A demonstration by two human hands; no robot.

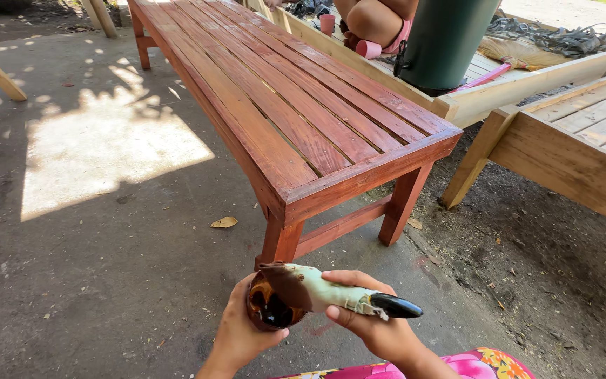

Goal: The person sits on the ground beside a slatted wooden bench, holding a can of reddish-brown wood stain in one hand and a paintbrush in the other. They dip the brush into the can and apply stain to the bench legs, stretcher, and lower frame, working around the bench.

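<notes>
My left hand [236, 330] holds a small round cup of dark brown stain [269, 309] near the bottom of the view. My right hand [373, 319] grips a paintbrush [331, 293] with a pale wrapped ferrule and a black handle tip; its dark, wet bristles rest on the cup's rim. Just beyond my hands stands a long slatted wooden bench [303, 119], coated glossy red-brown, its near end and legs facing me.
Unpainted pale wooden benches [569, 140] stand to the right. A seated person's legs [376, 21], pink cups [367, 49], a dark green bucket [450, 38] and a broom [513, 52] lie at the back. Concrete floor [106, 245] on the left, dirt on the right.
</notes>
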